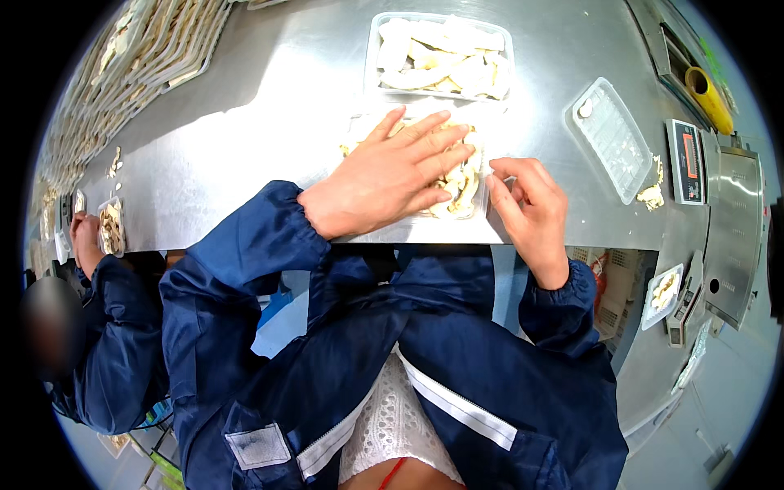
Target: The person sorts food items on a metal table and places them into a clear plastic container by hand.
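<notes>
My left hand (389,168) lies palm down with fingers spread over a clear plastic tray (481,199). Under it are pale yellow food pieces (456,193), which look like sliced mushroom; the hand hides much of them. Just off the tray's right edge is my right hand (533,202), its fingers curled and a small gap between thumb and index tips. I see nothing held there, and whether it touches the tray I cannot tell. Beyond both hands stands a larger translucent plastic tub (367,67) filled with bigger pale pieces (441,55).
Stacked filled trays (141,61) rise at the back left of the steel table (306,55). A translucent container (612,141) with crumbs sits right, near a digital scale (686,162) and a steel machine (735,233). At left, a co-worker's hands (89,236) are beside another tray (112,226).
</notes>
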{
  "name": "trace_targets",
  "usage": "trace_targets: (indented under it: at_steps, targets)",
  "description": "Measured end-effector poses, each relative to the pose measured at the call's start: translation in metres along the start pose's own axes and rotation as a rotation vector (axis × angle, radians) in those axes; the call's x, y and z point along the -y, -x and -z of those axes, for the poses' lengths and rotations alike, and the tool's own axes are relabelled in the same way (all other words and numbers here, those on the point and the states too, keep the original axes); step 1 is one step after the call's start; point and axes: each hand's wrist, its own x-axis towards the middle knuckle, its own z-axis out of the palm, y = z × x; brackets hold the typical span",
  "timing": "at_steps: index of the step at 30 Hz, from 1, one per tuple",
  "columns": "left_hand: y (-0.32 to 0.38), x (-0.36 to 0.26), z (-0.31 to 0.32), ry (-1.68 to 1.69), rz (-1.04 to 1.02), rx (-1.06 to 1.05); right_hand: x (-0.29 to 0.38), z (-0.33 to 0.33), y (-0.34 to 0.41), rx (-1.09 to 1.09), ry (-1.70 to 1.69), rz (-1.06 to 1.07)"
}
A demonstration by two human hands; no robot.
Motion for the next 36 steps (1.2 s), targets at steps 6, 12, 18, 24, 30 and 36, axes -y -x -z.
trace_targets:
  at_steps: [6,12,18,24,30,36]
  targets:
    - [-0.003,0.001,-0.015,-0.061,-0.060,0.066,-0.012,-0.004,-0.001,0.010,0.007,-0.047]
    - [-0.001,-0.002,-0.003,0.059,0.030,0.007,-0.011,0.002,-0.020,0.002,0.010,0.005]
    - [0.025,0.034,0.013,0.185,0.250,-0.387,-0.004,0.007,-0.032,0.045,0.027,0.030]
    - [0.048,0.036,0.015,0.229,0.348,-0.386,0.012,-0.004,-0.037,0.209,-0.056,0.043]
    - [0.053,0.025,-0.001,0.165,0.289,-0.361,0.025,-0.029,-0.031,0.335,0.093,0.308]
    - [0.052,0.021,-0.003,0.168,0.279,-0.354,0.033,-0.039,-0.025,0.351,0.218,0.342]
